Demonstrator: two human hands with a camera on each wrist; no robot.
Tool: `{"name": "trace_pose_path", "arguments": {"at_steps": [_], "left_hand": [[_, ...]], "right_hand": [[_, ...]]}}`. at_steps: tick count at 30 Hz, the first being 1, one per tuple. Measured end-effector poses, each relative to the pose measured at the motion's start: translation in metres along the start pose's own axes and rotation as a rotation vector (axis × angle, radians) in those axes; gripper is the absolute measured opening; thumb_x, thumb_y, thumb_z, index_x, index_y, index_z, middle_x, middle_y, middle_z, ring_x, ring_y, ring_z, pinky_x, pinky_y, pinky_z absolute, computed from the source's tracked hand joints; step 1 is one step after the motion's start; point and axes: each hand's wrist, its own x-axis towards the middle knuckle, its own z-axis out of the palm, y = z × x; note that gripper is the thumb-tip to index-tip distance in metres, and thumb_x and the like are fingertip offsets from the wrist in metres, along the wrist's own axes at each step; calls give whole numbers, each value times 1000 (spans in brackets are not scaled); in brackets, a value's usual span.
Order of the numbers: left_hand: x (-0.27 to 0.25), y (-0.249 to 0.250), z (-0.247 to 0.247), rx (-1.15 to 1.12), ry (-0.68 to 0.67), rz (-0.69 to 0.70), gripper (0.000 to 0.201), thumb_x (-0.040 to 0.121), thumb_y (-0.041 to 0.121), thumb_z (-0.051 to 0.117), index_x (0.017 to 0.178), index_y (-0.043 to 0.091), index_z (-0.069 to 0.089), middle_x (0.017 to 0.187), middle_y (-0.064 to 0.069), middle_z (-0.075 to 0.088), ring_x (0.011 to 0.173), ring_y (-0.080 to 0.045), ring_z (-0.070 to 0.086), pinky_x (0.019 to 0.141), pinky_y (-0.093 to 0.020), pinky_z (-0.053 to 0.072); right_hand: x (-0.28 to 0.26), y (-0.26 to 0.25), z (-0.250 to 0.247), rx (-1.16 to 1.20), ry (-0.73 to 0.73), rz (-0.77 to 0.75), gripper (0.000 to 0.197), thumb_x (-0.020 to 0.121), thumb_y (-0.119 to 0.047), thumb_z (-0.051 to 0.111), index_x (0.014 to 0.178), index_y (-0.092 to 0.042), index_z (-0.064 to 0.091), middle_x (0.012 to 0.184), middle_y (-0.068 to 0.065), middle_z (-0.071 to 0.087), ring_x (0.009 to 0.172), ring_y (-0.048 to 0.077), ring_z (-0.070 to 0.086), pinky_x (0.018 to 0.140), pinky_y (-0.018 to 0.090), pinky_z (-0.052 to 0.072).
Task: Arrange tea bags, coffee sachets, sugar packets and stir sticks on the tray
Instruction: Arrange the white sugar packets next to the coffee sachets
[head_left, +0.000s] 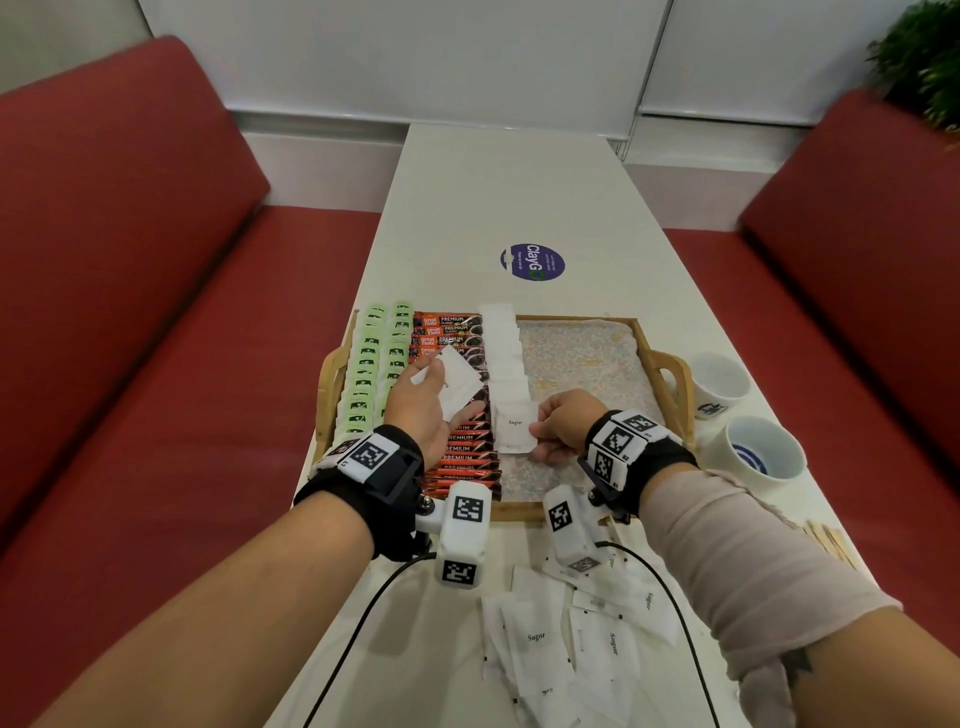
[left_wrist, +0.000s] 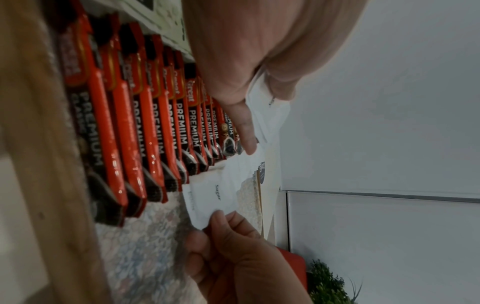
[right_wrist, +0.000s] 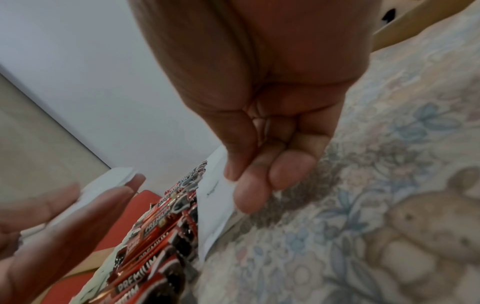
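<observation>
A wooden tray (head_left: 670, 364) with a floral liner holds two columns of green tea bags (head_left: 371, 364), a column of orange coffee sachets (head_left: 462, 452) and a column of white sugar packets (head_left: 501, 353). My right hand (head_left: 540, 426) pinches the nearest sugar packet (head_left: 514, 428) by its right edge at the near end of that column; the left wrist view also shows this packet (left_wrist: 215, 195). Above the coffee sachets, my left hand (head_left: 441, 395) holds a few spare sugar packets (head_left: 460, 384). Wooden stir sticks (head_left: 831, 540) lie on the table at the right edge.
Loose sugar packets (head_left: 571, 639) lie scattered on the white table in front of the tray. Two white cups (head_left: 719, 382) (head_left: 763, 457) stand right of the tray. A purple sticker (head_left: 532, 261) is farther back. Red sofas flank the table.
</observation>
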Motion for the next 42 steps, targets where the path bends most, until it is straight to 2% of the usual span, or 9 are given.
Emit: {"name": "trace_pose_path", "arguments": {"at_steps": [5,8,13,17,24,28,31,36,42], "left_hand": [[3,-1,-2,19,16,-2,26,99,15,46,125,15,49,134,-17,50,113,-35,56,65,-46,58],[4,-1,-2,25,18,-5,22,99,16,45,121,16,50,134,-17,50,115,-35,55,64,-45,59],[8,-2,-3,21,8,1,27,99,16,46,126,15,49,132,-16,52,110,-33,58,65,-44,58],[10,-3,-4,40,8,-2,15,98,17,48,110,19,56,134,-17,49,118,-36,53,58,-40,60],[5,0,-4,58,-36,-6,10,97,18,50,98,21,59,133,-17,50,118,-34,53,58,-39,60],[-1,2,-2,90,-55,-5,14,98,15,49,107,18,59,115,-11,59,98,-28,62,61,-41,60],[-3,1,-4,168,-46,-1,14,96,14,52,108,17,59,117,-13,59,105,-30,61,62,-40,60],[-15,-3,0,274,-87,-13,9,94,10,56,96,19,58,107,-9,62,89,-23,64,56,-33,60],[-25,-7,3,324,-107,-16,20,86,13,66,103,13,56,99,-8,65,81,-21,66,50,-27,57]], "right_hand": [[1,-5,-3,-127,33,-53,31,92,2,54,65,-10,49,37,2,52,26,8,47,30,13,35],[3,-7,-4,-182,28,-66,31,91,-1,57,64,-12,49,53,5,53,26,5,46,32,13,36],[6,-3,2,-133,38,-15,29,90,3,57,68,-12,47,60,9,52,31,14,44,36,15,36],[7,-7,2,-138,20,45,22,88,1,60,72,-9,50,68,14,54,46,19,46,37,17,34],[12,-10,4,-227,20,44,9,85,0,60,80,-4,54,72,16,57,49,20,46,47,25,36],[12,-14,2,-485,128,-101,15,88,-21,62,79,-12,56,80,6,60,75,23,57,65,31,48],[4,-21,-1,-314,170,-295,13,90,-27,61,85,-19,53,81,-3,56,70,16,56,57,23,43],[-14,-35,1,-190,29,-496,30,89,-14,63,118,-15,57,80,-7,58,65,9,55,58,18,42],[-23,-37,2,-258,-4,-558,35,85,1,63,116,-17,64,73,-3,54,63,6,51,57,13,38]]}}
